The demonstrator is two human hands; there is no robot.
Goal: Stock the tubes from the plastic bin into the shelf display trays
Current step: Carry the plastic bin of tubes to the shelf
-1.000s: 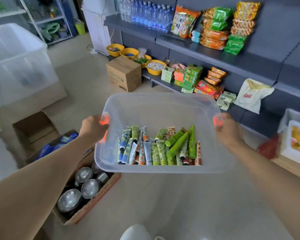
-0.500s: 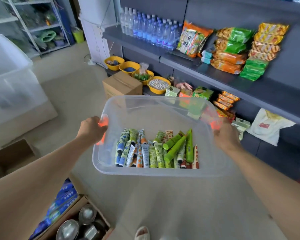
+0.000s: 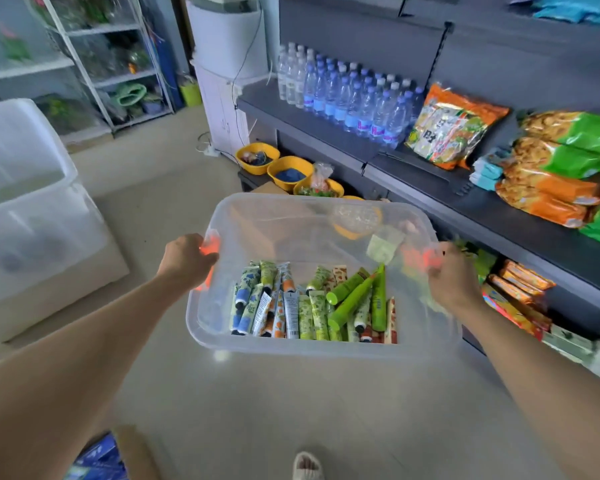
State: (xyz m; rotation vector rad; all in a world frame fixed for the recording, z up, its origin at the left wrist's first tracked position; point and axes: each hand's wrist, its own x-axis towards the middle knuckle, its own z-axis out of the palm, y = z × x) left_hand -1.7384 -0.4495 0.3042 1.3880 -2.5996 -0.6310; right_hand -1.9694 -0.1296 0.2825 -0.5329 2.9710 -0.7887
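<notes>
Clear plastic bin (image 3: 222, 327) gripped, both hands: left hand (image 3: 187, 261), right hand (image 3: 452, 282).

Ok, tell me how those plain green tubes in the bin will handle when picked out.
The plain green tubes look round-bodied and lie loose across the flatter printed tubes, so they may roll once disturbed. Their smooth, glossy skin could be a bit slippery. They seem small and probably light; both hands are on the bin, so one must let go first.

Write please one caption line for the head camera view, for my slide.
Left hand and right hand carry a clear plastic bin of tubes beside stocked shop shelves.
</notes>
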